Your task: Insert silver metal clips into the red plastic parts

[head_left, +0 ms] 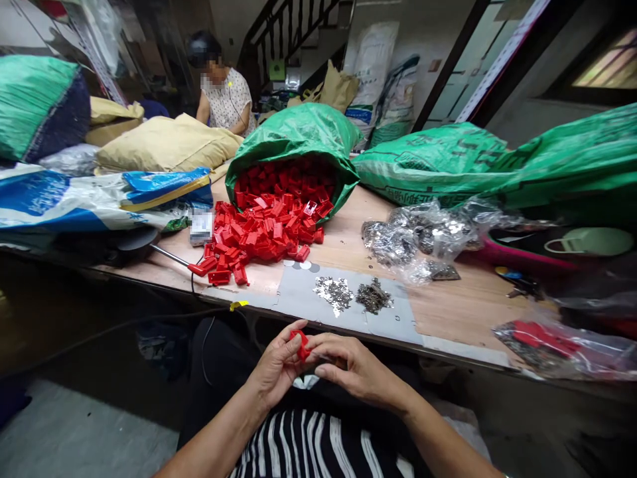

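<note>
Seated at a crowded wooden surface (472,305), a person holds one red plastic piece (300,342) between both hands, low over the lap and just short of the surface's near edge. The left hand (276,368) has its grip clenched round the piece from the left. The right hand (355,372) closes thumb and forefinger on its other side. Whether a small metal part sits under those fingertips cannot be told.

Ahead, a heap of red pieces (263,232) spills from the mouth of a green sack (298,133) lying on its side. Nearer the hands, a silvery heap of metal bits (333,291) and a darker heap (373,295) lie side by side on a grey sheet (298,292), well within reach. Clear bags of metal parts (423,239) sit beyond them, to the right. Another person (223,93) sits at the far end of the room, apart from this work.

By the look of it, this is fine fingertip work on a small, light piece. It seems best served by a left hand that acts as the steady holder, with the piece's working face turned toward the right hand and up toward the eyes. The right hand would do well to press straight rather than at a slant, since a hard plastic piece so small could twist or spring out of a sideways squeeze. Anything that slips here would likely land on the striped garment (308,445) or the floor, so a firm left grip matters more than speed.
</note>
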### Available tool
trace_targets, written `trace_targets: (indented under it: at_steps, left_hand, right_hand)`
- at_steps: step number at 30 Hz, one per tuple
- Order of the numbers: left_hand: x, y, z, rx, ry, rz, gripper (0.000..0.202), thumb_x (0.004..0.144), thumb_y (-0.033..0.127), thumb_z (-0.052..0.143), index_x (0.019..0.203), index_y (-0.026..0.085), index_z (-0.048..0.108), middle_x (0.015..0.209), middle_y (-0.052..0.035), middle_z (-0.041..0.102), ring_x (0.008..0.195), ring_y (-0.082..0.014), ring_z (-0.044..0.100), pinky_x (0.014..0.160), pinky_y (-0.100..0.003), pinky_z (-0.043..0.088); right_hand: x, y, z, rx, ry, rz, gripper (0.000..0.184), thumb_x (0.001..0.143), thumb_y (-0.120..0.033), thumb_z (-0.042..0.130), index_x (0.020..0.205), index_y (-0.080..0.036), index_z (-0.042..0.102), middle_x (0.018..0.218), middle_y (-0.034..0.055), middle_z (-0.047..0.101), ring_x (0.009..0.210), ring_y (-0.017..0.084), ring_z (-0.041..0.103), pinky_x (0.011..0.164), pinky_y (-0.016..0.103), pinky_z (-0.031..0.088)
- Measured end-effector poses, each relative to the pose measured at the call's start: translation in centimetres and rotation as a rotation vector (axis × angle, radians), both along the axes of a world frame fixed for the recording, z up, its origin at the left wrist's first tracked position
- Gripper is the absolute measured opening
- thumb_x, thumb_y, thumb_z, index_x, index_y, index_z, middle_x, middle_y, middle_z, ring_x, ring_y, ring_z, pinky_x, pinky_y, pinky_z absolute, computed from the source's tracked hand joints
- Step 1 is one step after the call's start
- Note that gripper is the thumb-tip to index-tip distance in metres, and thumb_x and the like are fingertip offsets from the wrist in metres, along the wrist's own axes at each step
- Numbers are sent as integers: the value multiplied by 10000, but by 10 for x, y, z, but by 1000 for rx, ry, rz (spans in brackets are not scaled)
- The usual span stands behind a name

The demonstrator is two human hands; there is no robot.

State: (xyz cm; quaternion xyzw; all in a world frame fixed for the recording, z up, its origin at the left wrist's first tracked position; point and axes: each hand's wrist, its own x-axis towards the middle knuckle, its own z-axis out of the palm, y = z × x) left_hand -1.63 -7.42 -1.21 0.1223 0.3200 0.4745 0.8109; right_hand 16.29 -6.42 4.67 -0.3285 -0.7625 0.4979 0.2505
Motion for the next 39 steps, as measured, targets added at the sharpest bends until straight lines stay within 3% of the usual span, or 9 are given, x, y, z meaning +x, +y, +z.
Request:
trace_targets:
  at_steps: [3, 5, 7, 10, 15, 29, 39]
  left_hand:
    - [2, -2, 1, -1, 47, -10, 373, 733, 189, 760, 1066, 134, 602, 1003, -103, 699, 815, -168, 698, 783, -280, 551]
    - [2, -3, 1, 6, 65, 3, 329, 729, 179, 763, 1016, 137, 609, 1062, -109, 691, 875, -186, 694, 825, -305, 549]
    - [2, -4, 1, 21, 71, 8, 308, 716, 174, 772, 977, 146, 613, 1093, -101, 683, 910, -198, 689, 841, -323, 547]
    - [3, -5, 2, 47, 105, 3, 299, 697, 178, 784, 945, 155, 618, 1108, -93, 678, 889, -191, 688, 816, -323, 555]
    - [6, -7, 1, 61, 171, -10, 300, 695, 202, 786, 944, 157, 624, 1117, -105, 678, 860, -189, 691, 777, -317, 558]
    - [8, -9, 2, 110, 258, 12, 337, 663, 187, 802, 938, 152, 611, 1096, -115, 699, 844, -174, 692, 744, -277, 555]
    - [11, -10, 5, 121, 299, 31, 365, 635, 190, 820, 940, 150, 623, 1068, -114, 712, 839, -169, 689, 762, -274, 551]
  right_hand:
    - [25, 6, -10, 67, -78, -208, 158, 878, -276, 566, 983, -208, 664, 1065, 67, 661, 986, 190, 613, 874, 302, 479]
    - [47, 14, -19, 178, -233, -457, 158, 888, -296, 533, 954, -210, 647, 958, 59, 672, 844, 183, 621, 769, 302, 488]
    - [69, 22, -29, 293, -395, -668, 153, 884, -288, 508, 938, -213, 630, 953, 59, 670, 824, 194, 615, 758, 323, 474]
    - [91, 28, -42, 392, -560, -815, 142, 856, -279, 506, 927, -221, 614, 931, 56, 676, 848, 219, 621, 754, 338, 462]
    - [96, 31, -49, 421, -680, -826, 141, 852, -295, 513, 945, -229, 595, 890, 39, 670, 791, 207, 628, 688, 309, 452]
    - [101, 21, -36, 400, -771, -826, 114, 860, -276, 512, 860, -225, 614, 900, 38, 693, 818, 211, 641, 692, 305, 442]
    - [122, 13, -33, 304, -648, -841, 165, 846, -298, 497, 877, -227, 642, 927, 45, 714, 856, 218, 651, 743, 325, 467]
